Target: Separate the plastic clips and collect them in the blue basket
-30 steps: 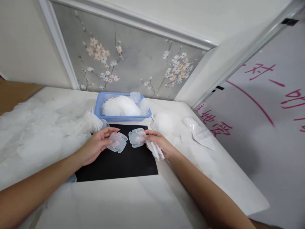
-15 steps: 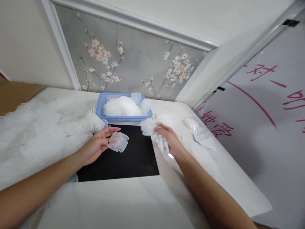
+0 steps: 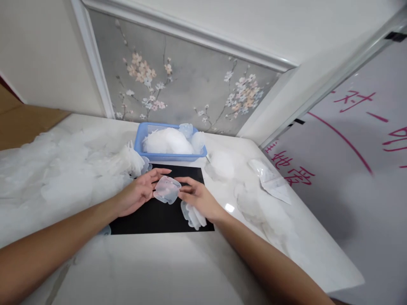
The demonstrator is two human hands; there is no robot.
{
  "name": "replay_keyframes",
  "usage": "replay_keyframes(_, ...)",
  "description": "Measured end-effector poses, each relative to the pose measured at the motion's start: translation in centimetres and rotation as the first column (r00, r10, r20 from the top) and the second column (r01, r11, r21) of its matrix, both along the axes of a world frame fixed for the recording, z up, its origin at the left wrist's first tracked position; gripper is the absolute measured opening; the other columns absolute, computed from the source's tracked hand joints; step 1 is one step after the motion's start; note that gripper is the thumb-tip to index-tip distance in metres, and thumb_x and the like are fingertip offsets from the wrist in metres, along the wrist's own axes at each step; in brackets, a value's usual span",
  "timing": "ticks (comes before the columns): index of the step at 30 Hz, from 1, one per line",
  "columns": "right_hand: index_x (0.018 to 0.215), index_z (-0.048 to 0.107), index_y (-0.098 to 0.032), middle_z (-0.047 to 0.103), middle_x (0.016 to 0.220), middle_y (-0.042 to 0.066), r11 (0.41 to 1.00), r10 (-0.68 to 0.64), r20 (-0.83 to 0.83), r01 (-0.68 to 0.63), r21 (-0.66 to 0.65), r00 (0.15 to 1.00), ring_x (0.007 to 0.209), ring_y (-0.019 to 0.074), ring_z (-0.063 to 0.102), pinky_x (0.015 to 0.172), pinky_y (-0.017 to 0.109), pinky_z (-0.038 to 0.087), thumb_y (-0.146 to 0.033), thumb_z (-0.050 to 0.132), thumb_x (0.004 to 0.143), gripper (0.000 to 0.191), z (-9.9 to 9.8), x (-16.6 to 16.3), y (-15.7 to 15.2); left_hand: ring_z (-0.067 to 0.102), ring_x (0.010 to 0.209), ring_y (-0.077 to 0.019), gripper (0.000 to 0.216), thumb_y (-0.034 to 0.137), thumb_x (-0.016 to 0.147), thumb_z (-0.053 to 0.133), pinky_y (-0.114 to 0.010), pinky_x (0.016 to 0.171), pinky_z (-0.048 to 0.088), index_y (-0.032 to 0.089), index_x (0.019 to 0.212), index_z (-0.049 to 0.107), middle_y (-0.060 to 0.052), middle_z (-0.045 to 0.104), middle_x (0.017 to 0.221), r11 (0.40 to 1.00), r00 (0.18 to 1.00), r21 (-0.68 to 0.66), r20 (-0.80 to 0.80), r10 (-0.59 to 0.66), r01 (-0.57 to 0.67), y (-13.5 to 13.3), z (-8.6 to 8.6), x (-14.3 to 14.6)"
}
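My left hand holds a thin translucent plastic piece with a notched outline by its left edge; some of its fingers show faintly through it. The thumb and fingertips of my right hand are at the piece's right edge. Under the right palm, the same hand's lower fingers keep a small stack of similar translucent pieces, fanned out. Both hands are above a black mat on the white table. Part of the right hand's grip is hidden behind its own back.
A blue basket with white fluffy material and translucent pieces stands behind the mat. A large heap of translucent pieces covers the left side. White fluff and a clear plastic bag lie to the right, near a whiteboard.
My right hand has come left and down from beside the basket to the piece in my left hand, bringing its stack over the mat. The whole view has shifted slightly.
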State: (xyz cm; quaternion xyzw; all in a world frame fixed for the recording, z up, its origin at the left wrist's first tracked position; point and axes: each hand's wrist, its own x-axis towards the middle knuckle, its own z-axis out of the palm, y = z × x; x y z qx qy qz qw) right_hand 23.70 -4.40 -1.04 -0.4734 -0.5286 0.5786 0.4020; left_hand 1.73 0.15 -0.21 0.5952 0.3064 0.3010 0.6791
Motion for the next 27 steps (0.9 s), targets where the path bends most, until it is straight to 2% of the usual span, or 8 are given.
replay_keyframes(3,0.116,0.062,-0.02,0.066,0.071,-0.003,0.997,-0.014,-0.097,0.007,-0.074,0.995,0.047,0.0077,0.044,0.047,0.022,0.032,-0.036,0.072,0.072,0.048,-0.4,-0.8,-0.1,0.063,0.117,-0.0233,0.078,0.006,0.055,0.04,-0.039,0.09,0.056,0.026,0.13,0.049,-0.009,0.065,0.127,0.99,0.995,0.136,-0.102,-0.022,0.036,-0.3,0.4,0.2)
replay_keyframes(5,0.113,0.064,-0.02,0.067,0.072,-0.002,0.993,-0.04,-0.124,0.026,-0.116,0.991,0.044,0.0065,0.041,0.044,0.021,0.03,-0.036,0.072,0.071,0.046,-0.4,-0.5,0.0,0.063,0.116,-0.0229,0.074,0.004,0.061,0.041,-0.04,0.09,0.055,0.027,0.131,0.048,-0.009,0.063,0.127,0.93,0.97,0.365,-0.235,0.062,0.029,-0.2,0.8,0.0)
replay_keyframes(6,0.112,0.064,-0.02,0.069,0.074,-0.001,0.99,-0.048,-0.133,0.029,-0.134,0.99,0.044,0.0063,0.042,0.043,0.021,0.03,-0.036,0.073,0.071,0.045,-0.4,-0.2,0.1,0.062,0.117,-0.0236,0.069,0.003,0.065,0.041,-0.043,0.094,0.053,0.027,0.129,0.05,-0.009,0.063,0.127,0.853,0.94,0.521,-0.304,0.153,0.03,0.0,1.1,-0.2)
replay_keyframes(8,0.111,0.066,-0.019,0.07,0.076,0.0,0.987,-0.044,-0.147,0.02,-0.159,0.988,0.044,0.0063,0.043,0.042,0.021,0.031,-0.035,0.074,0.07,0.045,-0.2,0.3,0.1,0.055,0.124,-0.0272,0.055,0.002,0.075,0.041,-0.049,0.102,0.044,0.025,0.122,0.058,-0.01,0.062,0.128,0.6,0.834,0.794,-0.395,0.385,0.099,0.6,1.7,-0.8)
replay_keyframes(9,0.11,0.066,-0.019,0.07,0.075,0.0,0.986,-0.04,-0.153,0.014,-0.167,0.987,0.043,0.0061,0.043,0.042,0.02,0.031,-0.034,0.074,0.07,0.044,-0.2,0.4,0.2,0.051,0.127,-0.0299,0.049,0.003,0.079,0.041,-0.051,0.104,0.04,0.024,0.118,0.061,-0.011,0.061,0.128,0.473,0.769,0.865,-0.415,0.487,0.167,1.0,1.9,-1.2)
replay_keyframes(11,0.109,0.067,-0.019,0.067,0.069,-0.002,0.984,-0.033,-0.169,0.003,-0.178,0.985,0.042,0.0058,0.041,0.041,0.02,0.03,-0.033,0.074,0.069,0.042,0.0,0.6,0.2,0.049,0.127,-0.0342,0.038,0.008,0.087,0.043,-0.053,0.101,0.038,0.024,0.113,0.065,-0.013,0.06,0.129,0.337,0.635,0.895,-0.445,0.632,0.291,1.8,2.4,-2.0)
replay_keyframes(18,0.105,0.068,-0.019,0.059,0.06,-0.006,0.982,-0.037,-0.209,-0.003,-0.188,0.977,0.042,0.006,0.04,0.039,0.019,0.028,-0.031,0.075,0.069,0.038,0.2,0.7,0.2,0.056,0.1,-0.038,0.016,0.02,0.085,0.057,-0.048,0.084,0.039,0.021,0.098,0.067,-0.013,0.061,0.093,0.363,0.433,0.823,-0.546,0.717,0.436,2.2,3.7,-2.7)
replay_keyframes(27,0.102,0.067,-0.019,0.061,0.06,-0.005,0.984,-0.043,-0.206,0.006,-0.177,0.978,0.041,0.0051,0.038,0.038,0.019,0.028,-0.033,0.077,0.068,0.038,-0.3,0.7,0.3,0.067,0.075,-0.0332,0.021,0.014,0.085,0.054,-0.041,0.071,0.039,0.013,0.104,0.064,-0.014,0.068,0.088,0.46,0.081,0.585,-0.672,0.736,0.668,1.0,5.1,-2.1)
